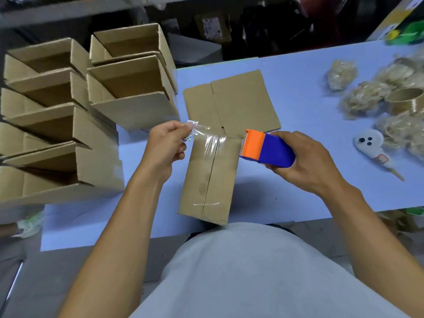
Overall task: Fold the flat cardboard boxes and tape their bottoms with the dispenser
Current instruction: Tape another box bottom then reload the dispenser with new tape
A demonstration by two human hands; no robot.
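**hands stretch tape over the box seam**

the right hand [307, 161] is curled around the blue body of the tape dispenser [267, 148], whose orange head sits at the far right corner of the folded box [211, 175]. the left hand [165, 145] pinches the free end of the clear tape [206, 138] between thumb and fingertips, just off the box's far left corner. the tape runs taut between the two hands, across the far end of the box, wrinkled and shiny.

the folded box stands on the blue table [298, 88] right in front of the person, its closed flaps up, with the seam running down the middle. a short strip of tape already shows across the seam near the box's near end.

just beyond the box lies a flat cardboard box [236, 102], touching or nearly touching its far edge. to the left of the box stand rows of made-up open boxes [68, 122], packed side by side. well to the right of the box lie crumpled wads of used tape [358, 102], an empty tape core [406, 102] among them, and a small white toy figure [369, 141] with dark dots.
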